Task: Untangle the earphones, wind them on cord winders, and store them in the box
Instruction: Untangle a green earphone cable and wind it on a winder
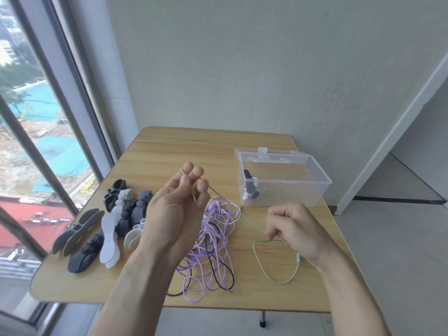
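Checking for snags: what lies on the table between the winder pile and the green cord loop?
The tangled purple and brown earphones, seen in the head view.

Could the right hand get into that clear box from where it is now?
Probably yes: the box stands open-topped just beyond the right hand, with bare table between. But that hand is pinching the green cord, so it isn't free.
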`<state>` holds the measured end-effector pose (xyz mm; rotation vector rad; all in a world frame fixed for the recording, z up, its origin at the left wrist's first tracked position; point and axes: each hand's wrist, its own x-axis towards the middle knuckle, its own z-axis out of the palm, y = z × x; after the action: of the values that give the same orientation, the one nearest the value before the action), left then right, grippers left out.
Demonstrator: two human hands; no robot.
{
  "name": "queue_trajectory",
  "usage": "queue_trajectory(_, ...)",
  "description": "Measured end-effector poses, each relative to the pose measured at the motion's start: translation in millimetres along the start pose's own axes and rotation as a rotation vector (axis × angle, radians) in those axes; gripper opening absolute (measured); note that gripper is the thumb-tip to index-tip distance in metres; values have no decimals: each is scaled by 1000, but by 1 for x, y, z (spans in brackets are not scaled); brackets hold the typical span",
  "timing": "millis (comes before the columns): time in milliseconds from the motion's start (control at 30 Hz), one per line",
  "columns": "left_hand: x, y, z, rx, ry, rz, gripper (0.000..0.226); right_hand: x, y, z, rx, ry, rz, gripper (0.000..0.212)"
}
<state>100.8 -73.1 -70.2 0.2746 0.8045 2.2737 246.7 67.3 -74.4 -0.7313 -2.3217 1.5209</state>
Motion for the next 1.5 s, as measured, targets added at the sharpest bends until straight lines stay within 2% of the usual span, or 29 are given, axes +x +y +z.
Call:
queue_trajectory(233,-3,-10,-1,234,30,126,13,-2,-4,6,-42,-266,36,19)
queue_trajectory(333,-4,-16,-1,581,44,276,13,-4,-3,8,80,-404,20,20)
queue_trajectory(433,-5,-25,-6,920,-62,348,23,-5,-2,4,347,-523,-76,8)
queue_trajectory(533,-9,-29,-6,1191,-303,146,31,-2,2,-1,588,-456,-174,21)
queue_trajectory(600,-13,-27,-2,1132,-433,-25,30,2,4,-4,786,-270,-205,31)
queue_trajectory(667,-16,-23,2,946,-475,-164,27,6,6,-6,880,-52,-213,32)
queue_trajectory(733,-17,-17,6,743,-447,-259,25,8,8,-5,832,114,-176,30)
queue_trajectory(800,-16,-11,10,545,-394,-264,19,9,9,-3,690,193,-129,30)
queue_trajectory(900,-13,-7,9,305,-256,-186,17,8,10,5,438,207,-105,24)
queue_trajectory(1067,-9,-4,6,308,-11,-21,21,9,10,15,280,176,-181,29)
queue_trajectory(1167,-9,-4,6,273,52,-16,17,9,8,20,189,118,-164,28)
queue_trajectory(1233,-7,-1,2,349,12,-79,16,8,5,23,228,172,-160,23)
queue_trajectory(1400,-9,9,-9,558,-289,-319,11,14,10,11,371,525,-75,23)
queue_trajectory(1500,-13,7,-6,468,-397,-413,7,18,17,11,274,545,-44,22)
